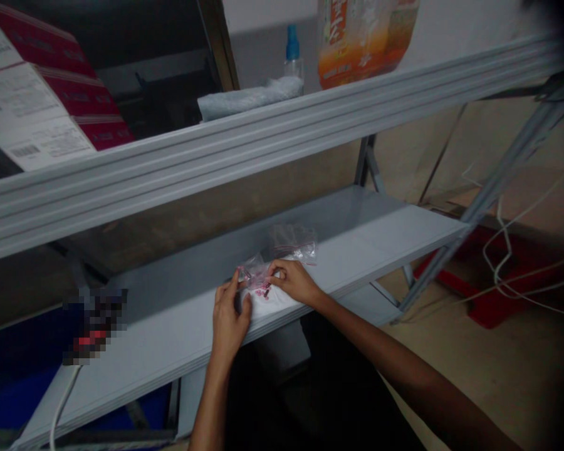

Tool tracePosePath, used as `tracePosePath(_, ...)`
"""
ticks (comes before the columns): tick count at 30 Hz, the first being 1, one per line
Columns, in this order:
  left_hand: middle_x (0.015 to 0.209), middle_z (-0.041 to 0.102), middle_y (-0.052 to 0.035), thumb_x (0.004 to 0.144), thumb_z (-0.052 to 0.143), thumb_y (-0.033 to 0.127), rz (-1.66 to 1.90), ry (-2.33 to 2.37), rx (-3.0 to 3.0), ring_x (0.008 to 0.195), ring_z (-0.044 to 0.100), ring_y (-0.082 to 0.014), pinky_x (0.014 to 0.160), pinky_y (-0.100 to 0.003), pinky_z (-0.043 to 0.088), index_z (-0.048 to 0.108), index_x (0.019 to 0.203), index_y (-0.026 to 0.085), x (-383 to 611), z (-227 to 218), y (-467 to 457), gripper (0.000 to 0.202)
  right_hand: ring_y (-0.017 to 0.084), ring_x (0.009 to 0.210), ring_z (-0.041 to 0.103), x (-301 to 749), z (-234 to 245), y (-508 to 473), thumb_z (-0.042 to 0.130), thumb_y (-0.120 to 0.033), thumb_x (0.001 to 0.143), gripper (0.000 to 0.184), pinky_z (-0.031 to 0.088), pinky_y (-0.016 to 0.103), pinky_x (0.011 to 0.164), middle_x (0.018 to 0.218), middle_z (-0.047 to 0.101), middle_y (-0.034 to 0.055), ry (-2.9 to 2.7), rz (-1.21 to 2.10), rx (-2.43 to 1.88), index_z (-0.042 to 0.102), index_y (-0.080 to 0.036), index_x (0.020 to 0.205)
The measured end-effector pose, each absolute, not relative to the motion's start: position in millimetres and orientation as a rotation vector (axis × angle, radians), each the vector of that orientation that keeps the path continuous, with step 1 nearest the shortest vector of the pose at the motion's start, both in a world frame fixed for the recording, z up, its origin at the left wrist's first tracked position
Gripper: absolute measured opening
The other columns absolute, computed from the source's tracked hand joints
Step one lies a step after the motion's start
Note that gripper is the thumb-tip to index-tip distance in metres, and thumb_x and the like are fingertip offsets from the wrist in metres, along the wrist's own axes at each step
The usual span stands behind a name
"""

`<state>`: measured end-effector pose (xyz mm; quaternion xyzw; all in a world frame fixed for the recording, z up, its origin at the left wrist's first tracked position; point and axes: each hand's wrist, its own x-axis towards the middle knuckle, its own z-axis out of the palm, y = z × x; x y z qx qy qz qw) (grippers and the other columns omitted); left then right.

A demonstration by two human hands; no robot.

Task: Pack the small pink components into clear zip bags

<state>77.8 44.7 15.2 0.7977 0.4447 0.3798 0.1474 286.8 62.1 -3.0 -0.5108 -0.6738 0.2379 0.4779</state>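
A small clear zip bag with a pink strip lies between my two hands, over white material on the lower shelf. My right hand pinches the bag's right side between thumb and fingers. At its left corner, the index fingertip of my left hand touches the bag, while the thumb stands apart from that finger. Small red and pink pieces lie on the white material just below the bag. More clear zip bags lie behind my right hand.
The grey lower shelf runs under an upper shelf bearing boxes, a blue-topped spray bottle and an orange-labelled jug. A blurred-out object is at left. White cables hang at right above a red object.
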Motion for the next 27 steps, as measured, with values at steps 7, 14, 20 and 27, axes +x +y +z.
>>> tracePosePath(7,0.113,0.058,-0.0111,0.091,0.052,0.025,1.054,1.337,2.409,0.11,0.054,-0.0253,0.099,-0.044,0.043,0.017,0.155,0.025,80.2,12.5,43.1,0.073,0.008,0.048,0.043,286.6,-4.5,63.3,0.071,-0.021,0.079,0.008,0.029,0.02,0.052,0.054,0.052,-0.0061,-1.62,0.571,-1.257,0.067,-0.016,0.077)
tracePosePath(14,0.113,0.06,-0.0109,0.09,0.054,0.022,1.12,1.345,2.414,0.113,0.052,-0.0254,0.1,-0.044,0.043,0.022,0.154,0.023,79.5,10.3,44.0,0.071,0.009,0.048,0.044,287.1,-6.7,63.4,0.071,-0.023,0.08,0.008,0.031,0.021,0.052,0.055,0.055,-0.0053,-1.614,0.575,-1.263,0.066,-0.016,0.078)
tracePosePath(20,0.111,0.064,-0.0098,0.089,0.055,0.019,1.21,1.338,2.391,0.112,0.054,-0.0251,0.1,-0.043,0.043,0.035,0.149,0.021,80.4,12.7,43.5,0.063,0.009,0.048,0.044,287.7,-6.2,62.7,0.071,-0.024,0.08,0.01,0.03,0.02,0.052,0.053,0.053,-0.0055,-1.616,0.574,-1.266,0.067,-0.016,0.077)
tracePosePath(27,0.111,0.065,-0.0099,0.089,0.055,0.02,1.235,1.354,2.361,0.11,0.056,-0.0255,0.099,-0.044,0.044,0.041,0.145,0.02,80.5,12.7,44.0,0.058,0.008,0.046,0.042,288.0,-6.6,63.7,0.071,-0.027,0.08,0.012,0.026,0.02,0.049,0.051,0.05,-0.0063,-1.58,0.628,-1.236,0.066,-0.016,0.078)
